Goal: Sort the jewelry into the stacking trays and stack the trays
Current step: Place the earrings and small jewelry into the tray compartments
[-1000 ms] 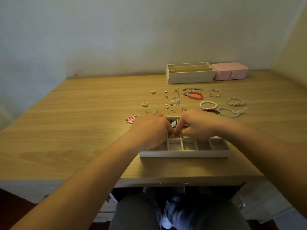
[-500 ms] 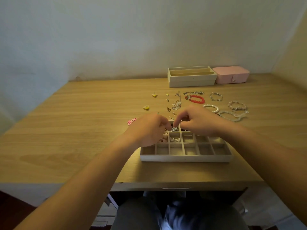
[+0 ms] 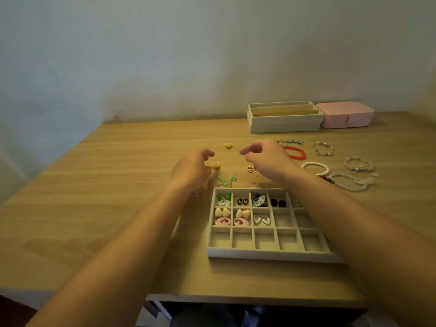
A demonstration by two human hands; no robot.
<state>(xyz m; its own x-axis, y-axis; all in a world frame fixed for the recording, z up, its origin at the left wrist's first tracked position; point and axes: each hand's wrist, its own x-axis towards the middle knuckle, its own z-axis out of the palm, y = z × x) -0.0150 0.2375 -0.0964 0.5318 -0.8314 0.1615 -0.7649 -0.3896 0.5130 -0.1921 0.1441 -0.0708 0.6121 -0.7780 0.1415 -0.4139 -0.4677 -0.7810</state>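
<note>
While your left hand (image 3: 191, 169) hovers at one of two yellow studs (image 3: 228, 145) — grip unclear — your right hand (image 3: 266, 159) hangs apart, loosely curled, empty, beyond the fifteen-cell tray (image 3: 271, 254).

1. Backs onto a plain wall (image 3: 165, 55), pale grey-blue, matte and faintly mottled.
2. Bears scuffed marks (image 3: 116, 118) low down, just above the far edge of the desk.
3. Meets a side wall (image 3: 427, 67) at the right corner, warmer and beige in tone.
4. Holds a light wooden desk (image 3: 94, 208), grain running left to right, pushed against the back wall.
5. Ends on the near side in a pale edge band (image 3: 236, 297), with deep shadow beneath.
6. Gives a glimpse of dark reddish floor (image 3: 9, 312) at the lower left.
7. Lies under dim, soft light, with a faint sheen on the desk's left part.
</note>
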